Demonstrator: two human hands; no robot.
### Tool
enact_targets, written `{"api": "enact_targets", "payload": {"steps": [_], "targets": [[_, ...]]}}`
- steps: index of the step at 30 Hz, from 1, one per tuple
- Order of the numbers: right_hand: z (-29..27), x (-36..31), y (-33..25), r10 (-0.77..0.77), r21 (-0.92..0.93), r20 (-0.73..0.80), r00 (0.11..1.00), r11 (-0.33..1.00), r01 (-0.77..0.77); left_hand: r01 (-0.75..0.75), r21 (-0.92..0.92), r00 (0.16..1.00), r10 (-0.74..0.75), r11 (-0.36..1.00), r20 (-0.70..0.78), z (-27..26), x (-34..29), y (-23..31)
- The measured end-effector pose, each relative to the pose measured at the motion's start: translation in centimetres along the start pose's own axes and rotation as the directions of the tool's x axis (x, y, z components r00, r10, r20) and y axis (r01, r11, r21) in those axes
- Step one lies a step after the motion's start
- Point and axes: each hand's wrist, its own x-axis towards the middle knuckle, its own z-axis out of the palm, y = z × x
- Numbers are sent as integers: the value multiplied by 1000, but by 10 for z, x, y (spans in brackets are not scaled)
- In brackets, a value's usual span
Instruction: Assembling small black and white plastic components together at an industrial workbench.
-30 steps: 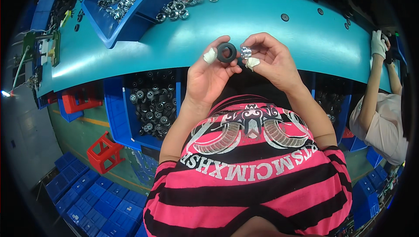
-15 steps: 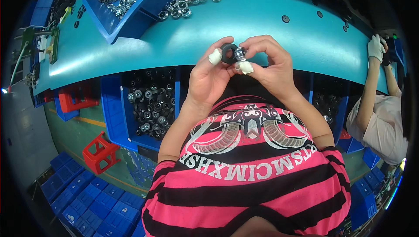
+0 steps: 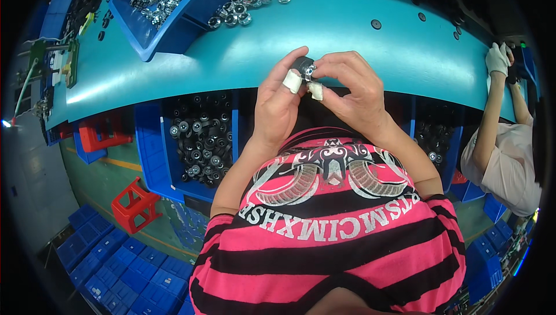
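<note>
In front of my body, over the near edge of the turquoise bench [image 3: 324, 31], both hands meet. My left hand [image 3: 277, 106] is closed on a small black tyre [image 3: 300, 63], pinched between thumb and fingers. A shiny chrome wheel hub [image 3: 310, 72] sits against the tyre's right side, gripped by the thumb and fingertips of my right hand [image 3: 358, 92]. How far the hub sits inside the tyre is hidden by my fingers. White tape wraps a digit on each hand.
A blue bin [image 3: 147, 48] of chrome hubs stands at the back left, with loose hubs [image 3: 238, 11] beside it. Black discs [image 3: 376, 24] lie on the right. Below the edge, a bin holds black wheels [image 3: 200, 150]. A co-worker's gloved hand [image 3: 497, 61] is far right; a red stool [image 3: 136, 205] stands left.
The tyre has turned from showing its open ring to a more edge-on view. My right hand has brought the hub left and against it.
</note>
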Motion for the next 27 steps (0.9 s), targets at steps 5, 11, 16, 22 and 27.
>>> {"api": "enact_targets", "payload": {"steps": [5,11,16,22,27], "targets": [[2,3,1,-73,-96,13,997,993,74,-103,286,992,118,953,-37,0,7,-11],[-4,-3,7,371,394,156,915,826,-402,-91,230,992,107,969,-59,-1,12,-8],[-4,-4,7,408,505,439,801,625,-595,-123,298,991,135,947,-18,3,9,-7],[-4,-6,-1,331,404,299,895,806,-433,-246,448,964,266,860,19,8,8,-11],[1,-6,-7,300,335,200,933,874,-353,-321,582,924,382,747,18,6,10,-18]]}}
